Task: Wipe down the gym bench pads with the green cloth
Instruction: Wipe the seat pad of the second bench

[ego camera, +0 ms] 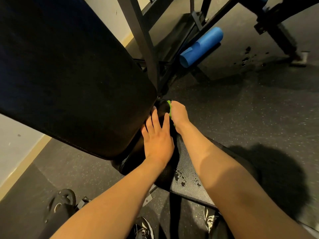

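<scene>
The black backrest pad [69,80] fills the left and upper middle, raised at an angle. Below it lies the black seat pad [188,173], with wet drops near its front. My left hand [158,137] rests flat with spread fingers on the seat pad, at the gap under the backrest. My right hand [177,114] is curled over the green cloth [170,107] at the seat pad's far end beside the backrest's lower corner. Only a thin edge of the cloth shows past my fingers.
A blue foam roller [201,47] sits on a black metal frame [146,40] behind the bench. Dark wet spots [246,56] mark the rubber floor at the right. A weight plate [60,204] lies at the lower left. My shoes [145,228] show below the seat.
</scene>
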